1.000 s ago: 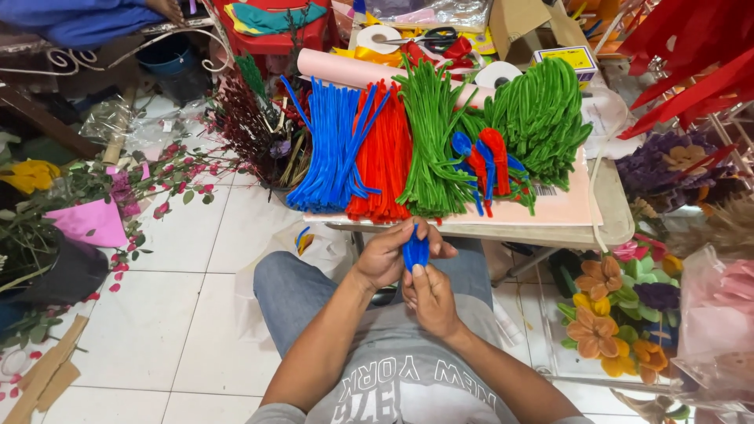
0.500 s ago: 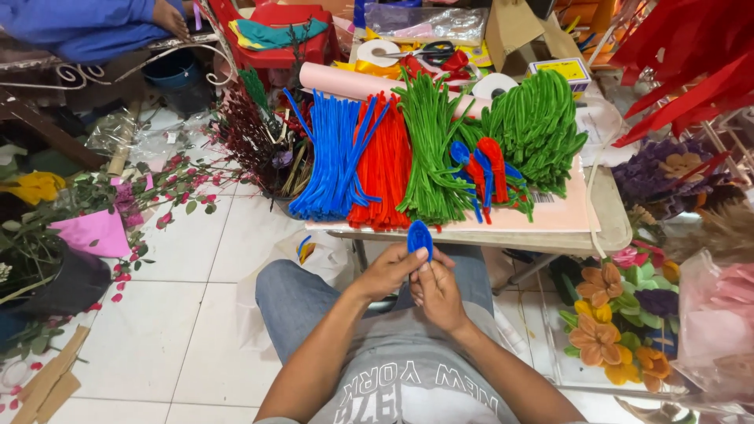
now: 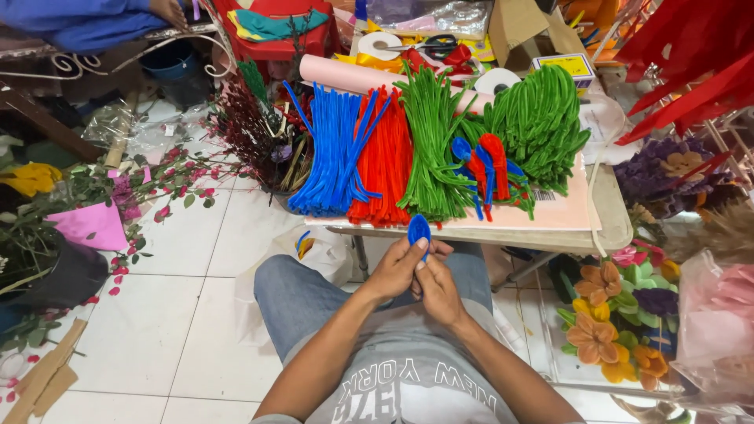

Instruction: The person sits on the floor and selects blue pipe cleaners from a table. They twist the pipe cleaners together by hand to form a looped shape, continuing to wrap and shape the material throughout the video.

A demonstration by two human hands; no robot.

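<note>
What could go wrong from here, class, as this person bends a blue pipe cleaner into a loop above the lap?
1. The blue loop is pinched only at its base by both hands, left hand and right hand; it could spring open.
2. The red bundle overhangs the table edge and might slide off.

Both forearms reach forward over the lap — left hand (image 3: 395, 269) and right hand (image 3: 440, 290) pressed together, fingers pinched.

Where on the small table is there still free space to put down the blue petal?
The table is crowded: blue stems, red stems and green stems cover it. One bare strip of pink sheet lies at the front right, between the finished petals and the rounded table edge. Both hands, left hand and right hand, hold the blue petal.
</note>
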